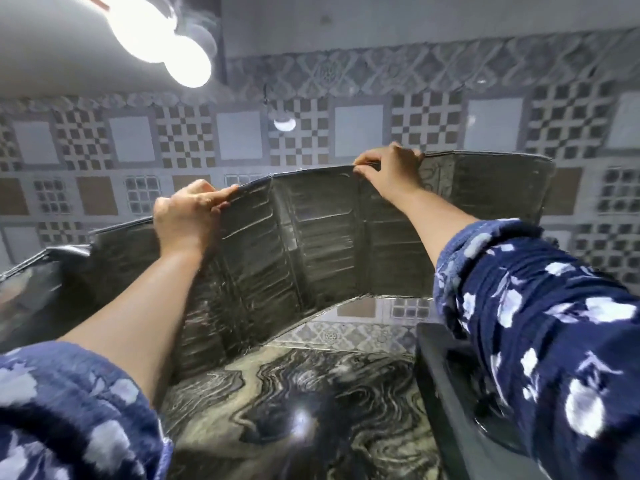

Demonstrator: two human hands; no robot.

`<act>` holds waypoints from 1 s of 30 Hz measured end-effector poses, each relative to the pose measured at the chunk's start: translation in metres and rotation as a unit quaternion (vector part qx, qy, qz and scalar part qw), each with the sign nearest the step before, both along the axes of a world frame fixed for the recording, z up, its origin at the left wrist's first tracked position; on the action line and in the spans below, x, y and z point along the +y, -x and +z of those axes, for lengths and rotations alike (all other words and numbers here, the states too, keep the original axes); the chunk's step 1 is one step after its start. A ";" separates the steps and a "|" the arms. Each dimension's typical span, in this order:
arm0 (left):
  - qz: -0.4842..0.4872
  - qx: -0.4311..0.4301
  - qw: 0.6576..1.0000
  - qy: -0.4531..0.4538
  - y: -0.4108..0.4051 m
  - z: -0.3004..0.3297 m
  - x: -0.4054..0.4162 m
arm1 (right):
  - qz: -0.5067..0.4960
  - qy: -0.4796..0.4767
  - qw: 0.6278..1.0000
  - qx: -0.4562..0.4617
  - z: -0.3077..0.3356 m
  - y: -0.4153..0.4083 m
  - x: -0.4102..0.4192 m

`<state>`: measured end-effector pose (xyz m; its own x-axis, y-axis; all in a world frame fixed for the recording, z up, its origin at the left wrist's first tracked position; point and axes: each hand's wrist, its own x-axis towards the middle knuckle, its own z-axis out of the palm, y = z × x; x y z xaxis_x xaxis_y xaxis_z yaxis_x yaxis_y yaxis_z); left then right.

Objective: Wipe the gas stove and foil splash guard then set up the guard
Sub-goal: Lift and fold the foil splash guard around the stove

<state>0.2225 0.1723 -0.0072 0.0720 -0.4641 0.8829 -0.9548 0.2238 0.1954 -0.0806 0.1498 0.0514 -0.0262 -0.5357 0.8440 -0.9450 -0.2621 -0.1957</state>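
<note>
Standing along the far edge of the marbled worktop [311, 410], against the patterned tile wall [242, 140], the foil splash guard [311, 237] is the largest thing in view — a run of hinged panels bowed into an arc, its left wing [41, 278] bent toward the viewer and its right end panel [502, 188] reaching highest. The lower edge meets the worktop at the left and centre; toward the right it appears lifted, with wall tile showing beneath it. Panel faces are dull grey foil, ribbed with horizontal creases and streaked, the folds marked by vertical seams; whether it is now clean cannot be told from this blurred view.

Judged by its look, the guard should be very light and thin: stiff enough within each panel to stand, yet floppy at the folds and easily dented or torn. Its top rim may be sharp. The sensible hold is therefore the one shown — the upper edge, near a seam, with both hands well apart so the arc does not collapse.

A dark appliance edge, probably the gas stove [446, 393], sits at the worktop's right side, partly hidden by the patterned sleeve [536, 306].

The left hand [187, 216] is closed over the top rim, fingers wrapped onto the front face. The right hand [389, 171] pinches the rim further right, thumb in front and fingers behind.
</note>
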 end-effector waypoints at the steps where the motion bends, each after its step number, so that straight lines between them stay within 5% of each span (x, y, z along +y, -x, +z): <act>1: -0.002 0.026 1.000 -0.003 0.010 0.000 -0.004 | -0.001 0.003 1.000 0.004 0.000 0.010 -0.001; 18: -0.159 0.021 0.987 0.005 0.222 -0.051 -0.085 | -0.058 -0.014 0.998 0.016 -0.034 0.218 -0.023; 30: -0.173 -0.035 0.983 -0.048 0.314 -0.110 -0.140 | -0.062 -0.071 0.995 -0.014 -0.111 0.323 -0.077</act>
<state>-0.0916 0.0325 -0.1170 -0.1638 -0.5323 0.8305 -0.8365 0.5212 0.1691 -0.4036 0.0724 -0.0594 -0.1223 -0.6413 0.7575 -0.9621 -0.1108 -0.2491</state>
